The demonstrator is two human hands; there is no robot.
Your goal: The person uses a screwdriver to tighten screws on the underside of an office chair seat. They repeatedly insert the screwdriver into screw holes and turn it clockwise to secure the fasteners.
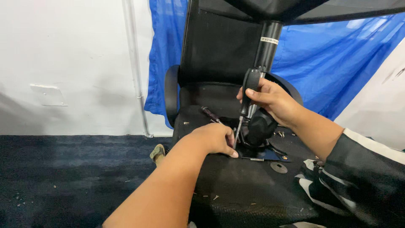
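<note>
Right hand [272, 99]: fist clenched round the black handle of a screwdriver [247, 99], thumb laid across the front of the handle. Shaft runs down, slightly tilted, tip landing on the metal mounting plate [270, 154] at the foot of the gas-lift column [266, 46]. Wrist cocked, forearm coming in from lower right, dark sleeve with white stripes pushed up near the elbow.

Left hand [215, 139]: fingers curled down, knuckles up, fingertips pressed on the chair underside right beside the plate's near-left edge, just left of the screwdriver tip. Can't tell whether it pinches anything small underneath; nothing visible in it. Forearm bare, extended straight in from bottom centre.

Relative to the plate: column rises from it up to the black base overhead. A second screwdriver [209, 114] with dark handle lies just up-left of the plate on the black seat underside [244, 190]. A round washer [279, 167] lies just below-right of the plate. Small screws [280, 134] sit just right of the column foot.
</note>
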